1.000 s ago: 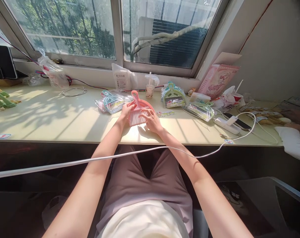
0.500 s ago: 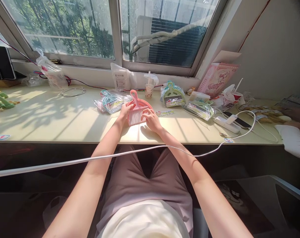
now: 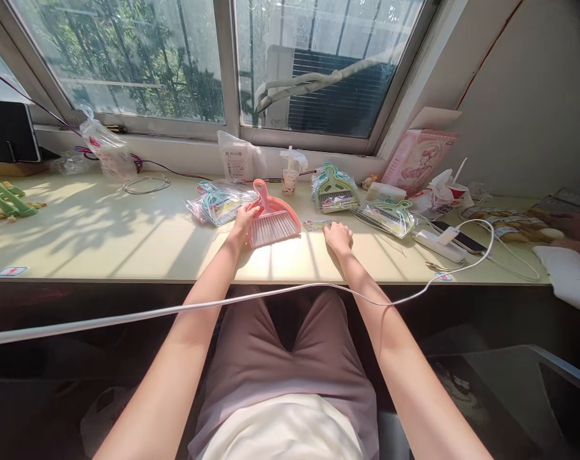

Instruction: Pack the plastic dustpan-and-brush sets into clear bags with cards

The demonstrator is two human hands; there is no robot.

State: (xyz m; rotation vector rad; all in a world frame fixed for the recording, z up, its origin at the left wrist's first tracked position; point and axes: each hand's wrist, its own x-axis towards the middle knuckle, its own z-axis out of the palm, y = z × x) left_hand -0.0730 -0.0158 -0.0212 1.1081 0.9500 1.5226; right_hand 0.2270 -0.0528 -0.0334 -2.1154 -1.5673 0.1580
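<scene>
Pink dustpan-and-brush set (image 3: 273, 225): between the left hand (image 3: 244, 222) and the right hand (image 3: 338, 237), nearer the left; handle end points away, bristle end toward the near edge of the tabletop (image 3: 127, 252); whether its lower edge rests there cannot be told

Brush (image 3: 274, 230): nested against the dustpan (image 3: 285, 203), pale bristles showing

Handling: looks like thin moulded plastic, so probably light and fairly stiff, a little slippery along the smooth rim; the bristles should give softly

Where to hold: best at the neck below the looped handle (image 3: 260, 191) or by the side rim, pinching both parts together so the 2 do not slide apart

Left hand: closed on the set's left side, thumb across the front near the neck; the fingers behind are mostly hidden

Right hand: apart from the set, fingers curled at the right end of the printed strip (image 3: 313, 225), apparently touching it; whether it pinches the strip cannot be told

Beyond the left hand: bagged sets (image 3: 218, 203), just beside the pink pieces

Beyond the right hand: green bagged set (image 3: 335, 191); to its right, flat bagged set (image 3: 388, 217)
</scene>
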